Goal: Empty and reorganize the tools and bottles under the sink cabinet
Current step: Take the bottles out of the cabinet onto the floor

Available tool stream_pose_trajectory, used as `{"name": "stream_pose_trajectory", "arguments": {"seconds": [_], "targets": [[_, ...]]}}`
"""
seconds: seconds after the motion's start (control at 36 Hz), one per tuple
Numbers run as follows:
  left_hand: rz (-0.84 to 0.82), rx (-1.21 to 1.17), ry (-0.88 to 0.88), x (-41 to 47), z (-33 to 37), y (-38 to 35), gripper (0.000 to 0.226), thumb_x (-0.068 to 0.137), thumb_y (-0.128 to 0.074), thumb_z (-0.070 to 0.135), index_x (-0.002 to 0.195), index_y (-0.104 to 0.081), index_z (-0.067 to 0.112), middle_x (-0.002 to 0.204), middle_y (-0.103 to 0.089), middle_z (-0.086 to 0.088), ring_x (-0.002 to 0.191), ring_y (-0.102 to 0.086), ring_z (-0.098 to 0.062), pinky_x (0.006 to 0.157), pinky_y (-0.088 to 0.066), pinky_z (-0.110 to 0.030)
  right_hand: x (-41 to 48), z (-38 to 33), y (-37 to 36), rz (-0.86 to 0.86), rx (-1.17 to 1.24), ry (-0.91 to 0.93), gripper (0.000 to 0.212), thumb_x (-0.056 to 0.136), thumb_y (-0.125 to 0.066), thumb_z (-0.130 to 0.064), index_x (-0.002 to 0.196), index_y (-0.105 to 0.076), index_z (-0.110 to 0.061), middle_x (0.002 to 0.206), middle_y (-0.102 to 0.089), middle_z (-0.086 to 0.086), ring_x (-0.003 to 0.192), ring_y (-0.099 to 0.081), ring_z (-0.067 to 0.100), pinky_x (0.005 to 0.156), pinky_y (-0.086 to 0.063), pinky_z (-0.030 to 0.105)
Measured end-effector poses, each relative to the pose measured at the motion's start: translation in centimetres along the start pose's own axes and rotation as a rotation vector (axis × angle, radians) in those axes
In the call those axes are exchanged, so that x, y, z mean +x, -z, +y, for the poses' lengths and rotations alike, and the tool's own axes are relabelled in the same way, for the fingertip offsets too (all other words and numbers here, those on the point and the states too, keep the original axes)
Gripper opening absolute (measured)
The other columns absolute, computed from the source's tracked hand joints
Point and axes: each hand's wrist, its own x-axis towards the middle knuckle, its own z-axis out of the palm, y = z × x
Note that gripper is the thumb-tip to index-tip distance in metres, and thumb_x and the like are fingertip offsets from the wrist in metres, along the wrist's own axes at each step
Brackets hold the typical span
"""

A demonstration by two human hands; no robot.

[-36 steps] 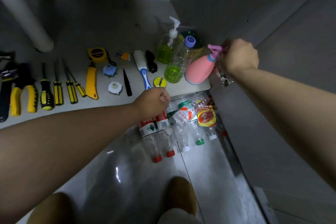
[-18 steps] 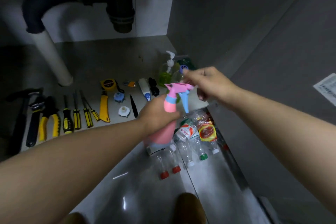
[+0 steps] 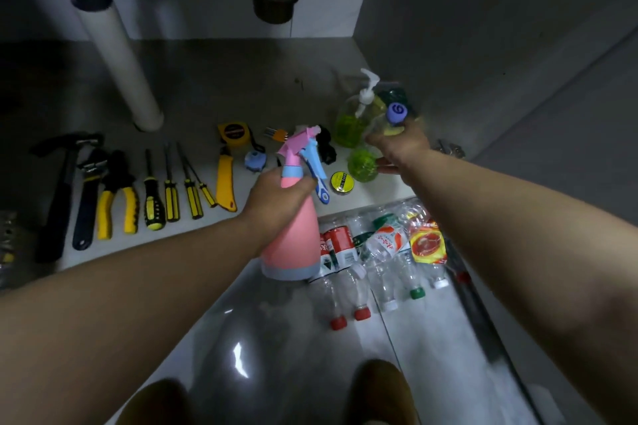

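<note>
Spreading across the cabinet floor [image 3: 214,79] is a row of tools [image 3: 153,207] (hammer [image 3: 57,203] far left), with empty plastic bottles [image 3: 379,252] lying on the tiles in front. The hands work apart: the left hand [image 3: 276,197] grips the pink spray bottle [image 3: 293,241] by its neck, upright over the cabinet's front edge, while the right hand [image 3: 400,148] wraps the purple-capped bottle [image 3: 360,166] beside the pump bottle [image 3: 350,121].

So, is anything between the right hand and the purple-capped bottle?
Nothing visible: the right hand grips the purple-capped bottle round its middle. The pump bottle stands close behind it. The left hand holds the pink sprayer aside.
</note>
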Motion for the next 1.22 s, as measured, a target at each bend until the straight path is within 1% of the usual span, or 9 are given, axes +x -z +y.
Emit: {"name": "stream_pose_trajectory", "arguments": {"seconds": [0.17, 0.25, 0.36, 0.47, 0.61, 0.72, 0.89, 1.0, 1.22], "targets": [[-0.105, 0.144, -0.092, -1.0, 1.7, 0.0, 0.020, 0.092, -0.065, 0.038, 0.089, -0.068, 0.019, 0.068, -0.069, 0.008, 0.059, -0.063, -0.002, 0.055, -0.047, -0.020, -3.1, 0.3, 3.3, 0.116, 0.008, 0.066, 0.042, 0.073, -0.084, -0.035, 0.106, -0.063, -0.024, 0.098, -0.072, 0.008, 0.061, -0.074, 0.027, 0.059, -0.064, 0.040], [-0.172, 0.285, -0.179, -2.3, 3.6, -0.2, 0.020, 0.093, -0.061, 0.038, 0.093, -0.068, 0.019, 0.076, -0.067, 0.012, 0.066, -0.059, 0.003, 0.063, -0.044, -0.022, -7.1, 0.9, 7.1, 0.135, 0.088, 0.119, 0.040, 0.071, -0.085, -0.037, 0.102, -0.065, -0.022, 0.093, -0.071, 0.003, 0.053, -0.070, 0.021, 0.057, -0.063, 0.038], [-0.247, 0.345, -0.204, -4.9, 6.0, -1.9, 0.028, 0.097, -0.056, 0.044, 0.101, -0.071, 0.021, 0.095, -0.072, 0.002, 0.088, -0.066, -0.012, 0.075, -0.048, -0.029, -12.9, 4.1, 11.9, 0.085, 0.151, 0.101, 0.044, 0.077, -0.086, -0.031, 0.108, -0.064, -0.011, 0.090, -0.070, 0.011, 0.055, -0.068, 0.025, 0.061, -0.060, 0.045], [-0.332, 0.321, -0.224, -8.2, 7.9, -4.6, 0.025, 0.098, -0.053, 0.053, 0.100, -0.067, 0.032, 0.089, -0.069, 0.012, 0.078, -0.067, -0.001, 0.064, -0.047, -0.020, -17.7, 9.1, 14.9, 0.110, 0.214, 0.015, 0.040, 0.078, -0.086, -0.020, 0.108, -0.062, -0.005, 0.084, -0.067, 0.010, 0.054, -0.062, 0.024, 0.052, -0.057, 0.034], [-0.385, 0.326, -0.261, -11.1, 9.4, -8.2, 0.028, 0.101, -0.051, 0.049, 0.123, -0.061, 0.034, 0.120, -0.066, 0.004, 0.109, -0.063, -0.017, 0.095, -0.050, -0.035, -20.9, 16.1, 15.7, 0.122, 0.192, -0.139, 0.040, 0.078, -0.086, -0.020, 0.111, -0.065, -0.009, 0.101, -0.071, 0.017, 0.056, -0.061, 0.022, 0.057, -0.055, 0.033], [-0.344, 0.324, -0.278, -11.5, 9.7, -9.7, 0.021, 0.102, -0.050, 0.046, 0.122, -0.055, 0.040, 0.119, -0.063, 0.006, 0.108, -0.060, -0.018, 0.088, -0.043, -0.031, -21.5, 20.1, 15.0, 0.227, 0.031, -0.216, 0.041, 0.075, -0.086, -0.028, 0.110, -0.067, -0.020, 0.104, -0.072, 0.006, 0.068, -0.067, 0.022, 0.058, -0.059, 0.030], [-0.388, 0.221, -0.196, -10.5, 7.9, -9.7, 0.021, 0.101, -0.054, 0.047, 0.121, -0.056, 0.042, 0.110, -0.065, 0.014, 0.103, -0.064, -0.013, 0.092, -0.050, -0.035, -20.0, 23.5, 14.2, 0.306, -0.158, -0.286, 0.060, 0.080, -0.079, -0.041, 0.133, -0.058, -0.023, 0.127, -0.065, 0.014, 0.118, -0.061, 0.034, 0.099, -0.049, 0.038], [-0.388, 0.198, -0.126, -9.4, 7.4, -10.1, 0.016, 0.100, -0.053, 0.051, 0.113, -0.057, 0.044, 0.107, -0.065, 0.013, 0.099, -0.064, -0.013, 0.083, -0.049, -0.030, -18.5, 24.6, 13.7, 0.328, -0.178, -0.336, 0.060, 0.086, -0.074, -0.039, 0.137, -0.050, -0.017, 0.131, -0.058, 0.021, 0.122, -0.056, 0.039, 0.100, -0.045, 0.040], [-0.414, 0.199, -0.087, -8.6, 7.1, -10.9, 0.015, 0.097, -0.057, 0.054, 0.105, -0.061, 0.043, 0.107, -0.068, 0.006, 0.098, -0.067, -0.019, 0.088, -0.052, -0.034, -16.2, 24.9, 12.2, 0.363, -0.207, -0.390, 0.054, 0.092, -0.070, -0.028, 0.129, -0.043, 0.001, 0.132, -0.056, 0.027, 0.126, -0.054, 0.042, 0.099, -0.044, 0.041]]}}
